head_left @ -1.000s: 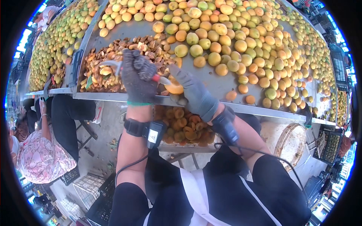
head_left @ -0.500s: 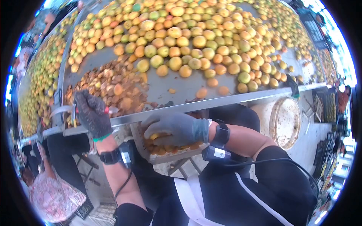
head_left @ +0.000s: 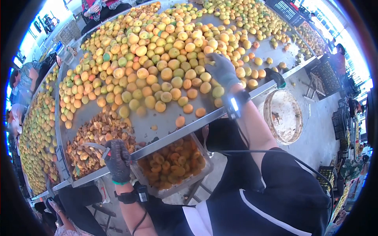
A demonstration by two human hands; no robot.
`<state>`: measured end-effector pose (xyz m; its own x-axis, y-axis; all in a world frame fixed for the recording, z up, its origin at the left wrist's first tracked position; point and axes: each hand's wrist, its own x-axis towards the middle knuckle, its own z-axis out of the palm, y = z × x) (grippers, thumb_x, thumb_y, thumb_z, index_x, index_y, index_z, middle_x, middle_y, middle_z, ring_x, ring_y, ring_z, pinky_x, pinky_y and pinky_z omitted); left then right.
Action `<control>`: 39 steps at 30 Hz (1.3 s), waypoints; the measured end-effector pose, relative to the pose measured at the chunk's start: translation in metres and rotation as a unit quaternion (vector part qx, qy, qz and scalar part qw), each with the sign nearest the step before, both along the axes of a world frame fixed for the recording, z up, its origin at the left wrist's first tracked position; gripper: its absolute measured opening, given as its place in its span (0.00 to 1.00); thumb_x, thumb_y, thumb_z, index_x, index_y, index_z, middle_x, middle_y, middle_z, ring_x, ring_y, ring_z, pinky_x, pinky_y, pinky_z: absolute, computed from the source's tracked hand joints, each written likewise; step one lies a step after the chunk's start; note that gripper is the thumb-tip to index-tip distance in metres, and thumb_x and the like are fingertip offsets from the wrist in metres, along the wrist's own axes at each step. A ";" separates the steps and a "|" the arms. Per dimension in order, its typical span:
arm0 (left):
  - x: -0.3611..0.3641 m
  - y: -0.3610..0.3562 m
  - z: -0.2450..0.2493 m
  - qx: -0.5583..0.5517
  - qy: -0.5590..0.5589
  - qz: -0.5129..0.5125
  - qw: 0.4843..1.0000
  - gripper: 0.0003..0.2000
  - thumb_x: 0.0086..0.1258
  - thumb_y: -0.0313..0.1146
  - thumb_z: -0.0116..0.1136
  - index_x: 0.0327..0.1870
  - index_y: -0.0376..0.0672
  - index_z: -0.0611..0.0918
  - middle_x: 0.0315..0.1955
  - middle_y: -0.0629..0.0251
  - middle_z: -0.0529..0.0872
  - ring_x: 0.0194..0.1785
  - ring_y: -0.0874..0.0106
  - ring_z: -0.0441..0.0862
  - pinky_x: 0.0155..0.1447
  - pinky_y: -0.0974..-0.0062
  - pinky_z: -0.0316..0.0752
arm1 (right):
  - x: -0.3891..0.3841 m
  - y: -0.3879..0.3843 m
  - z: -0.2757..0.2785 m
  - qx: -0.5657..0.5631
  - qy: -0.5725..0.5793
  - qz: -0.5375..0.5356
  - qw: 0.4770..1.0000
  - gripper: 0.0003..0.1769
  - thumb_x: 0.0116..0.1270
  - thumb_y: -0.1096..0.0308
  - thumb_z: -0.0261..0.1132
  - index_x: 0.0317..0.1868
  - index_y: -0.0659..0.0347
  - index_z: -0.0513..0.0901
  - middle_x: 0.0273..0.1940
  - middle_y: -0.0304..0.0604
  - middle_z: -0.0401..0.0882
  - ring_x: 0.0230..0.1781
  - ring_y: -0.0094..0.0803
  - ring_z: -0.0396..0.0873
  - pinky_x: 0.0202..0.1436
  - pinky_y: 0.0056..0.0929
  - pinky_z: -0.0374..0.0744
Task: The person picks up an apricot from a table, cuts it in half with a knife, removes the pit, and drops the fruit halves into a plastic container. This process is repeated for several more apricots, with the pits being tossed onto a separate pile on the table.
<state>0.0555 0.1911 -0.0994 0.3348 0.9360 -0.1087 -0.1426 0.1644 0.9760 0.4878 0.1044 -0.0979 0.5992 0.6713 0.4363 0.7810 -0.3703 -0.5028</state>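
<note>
My left hand (head_left: 118,160), in a dark, dirty glove, is closed round the handle of a curved knife (head_left: 94,146) at the metal table's front edge. The blade points left over a heap of brown pits and scraps (head_left: 94,133). On the right, my right hand (head_left: 223,70), in a grey glove, reaches over the table into the pile of apricots (head_left: 169,65). Its fingers are stretched out and touch fruit; their tips are partly lost among the apricots. Below the table edge, a plastic bin (head_left: 208,167) holds halved apricots (head_left: 173,161).
The table's raised metal rim (head_left: 181,133) runs between me and the fruit. A dirty white bucket (head_left: 283,118) stands at the right, with black crates (head_left: 327,76) beyond it. A dark glove-like item (head_left: 275,78) lies on the rim. Other people sit at left and far side.
My right hand has left the bin and moved up and right to the apricots, uncovering the halves. The left hand still holds the knife. The view has shifted.
</note>
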 end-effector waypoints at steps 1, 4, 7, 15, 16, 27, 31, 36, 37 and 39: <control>0.000 -0.001 -0.001 0.006 -0.004 -0.001 1.000 0.08 0.76 0.37 0.55 0.39 0.43 0.76 0.21 0.74 0.75 0.16 0.86 0.66 0.17 0.87 0.57 | 0.011 -0.006 -0.001 -0.088 0.034 -0.041 0.995 0.25 0.57 0.55 0.70 0.55 0.51 0.78 0.51 0.48 0.80 0.52 0.48 0.79 0.52 0.42 0.79; 0.004 -0.003 -0.005 -0.051 -0.008 -0.020 0.998 0.08 0.75 0.38 0.55 0.39 0.43 0.77 0.23 0.74 0.76 0.17 0.86 0.67 0.19 0.88 0.58 | 0.018 -0.006 -0.028 -0.117 -0.012 -0.075 0.990 0.32 0.56 0.54 0.72 0.59 0.52 0.73 0.55 0.51 0.77 0.53 0.50 0.78 0.53 0.43 0.79; 0.009 -0.009 -0.003 -0.023 0.010 -0.022 0.999 0.08 0.75 0.38 0.55 0.39 0.43 0.77 0.23 0.74 0.77 0.17 0.86 0.67 0.19 0.88 0.58 | 0.001 0.000 -0.027 -0.139 0.014 -0.091 0.986 0.36 0.56 0.55 0.72 0.62 0.55 0.69 0.57 0.53 0.74 0.54 0.53 0.78 0.55 0.43 0.78; 0.022 -0.043 0.005 -0.062 0.002 -0.034 0.997 0.08 0.75 0.36 0.54 0.37 0.42 0.77 0.20 0.73 0.76 0.16 0.86 0.67 0.19 0.88 0.58 | -0.031 -0.035 -0.032 -0.066 -0.024 0.078 0.995 0.28 0.59 0.62 0.69 0.60 0.55 0.75 0.58 0.51 0.75 0.55 0.50 0.77 0.58 0.41 0.76; 0.025 -0.048 0.008 -0.067 0.005 -0.037 0.997 0.08 0.75 0.35 0.55 0.36 0.42 0.77 0.19 0.74 0.75 0.16 0.86 0.67 0.18 0.88 0.59 | -0.024 -0.035 -0.024 -0.039 0.105 0.112 0.987 0.23 0.59 0.65 0.69 0.56 0.55 0.78 0.54 0.49 0.78 0.53 0.48 0.78 0.57 0.39 0.76; -0.001 -0.165 -0.020 -0.290 0.092 0.001 0.953 0.04 0.71 0.31 0.59 0.34 0.44 0.79 0.16 0.74 0.72 0.14 0.84 0.67 0.15 0.85 0.57 | 0.047 -0.043 -0.038 -0.150 -0.105 -0.040 0.982 0.27 0.57 0.71 0.61 0.58 0.36 0.81 0.55 0.33 0.80 0.55 0.40 0.76 0.60 0.38 0.71; -0.012 -0.188 -0.030 -0.296 0.061 -0.031 0.953 0.04 0.71 0.32 0.59 0.36 0.45 0.79 0.16 0.74 0.72 0.14 0.82 0.67 0.15 0.83 0.59 | 0.044 -0.040 -0.024 -0.215 -0.085 -0.013 0.973 0.23 0.63 0.67 0.59 0.58 0.34 0.81 0.54 0.35 0.79 0.59 0.40 0.73 0.65 0.40 0.65; -0.002 -0.199 -0.028 -0.306 0.078 -0.060 0.947 0.04 0.72 0.32 0.58 0.36 0.45 0.79 0.17 0.74 0.73 0.14 0.82 0.67 0.16 0.84 0.59 | 0.047 -0.050 -0.030 -0.113 -0.090 0.039 0.989 0.27 0.54 0.72 0.64 0.56 0.36 0.82 0.53 0.32 0.80 0.55 0.40 0.76 0.61 0.38 0.70; -0.001 -0.202 -0.028 -0.301 0.078 -0.069 0.948 0.04 0.72 0.32 0.57 0.36 0.45 0.79 0.17 0.74 0.73 0.14 0.82 0.67 0.16 0.84 0.58 | 0.047 -0.053 -0.029 -0.117 -0.116 0.061 0.984 0.27 0.54 0.72 0.65 0.56 0.37 0.82 0.53 0.32 0.80 0.54 0.40 0.76 0.60 0.38 0.71; 0.001 -0.206 -0.034 -0.307 0.086 -0.065 0.946 0.04 0.72 0.33 0.57 0.36 0.45 0.79 0.17 0.74 0.72 0.14 0.83 0.66 0.16 0.84 0.58 | 0.051 -0.049 -0.037 -0.137 -0.144 0.026 0.980 0.27 0.53 0.71 0.66 0.55 0.38 0.82 0.52 0.33 0.80 0.54 0.40 0.76 0.59 0.38 0.73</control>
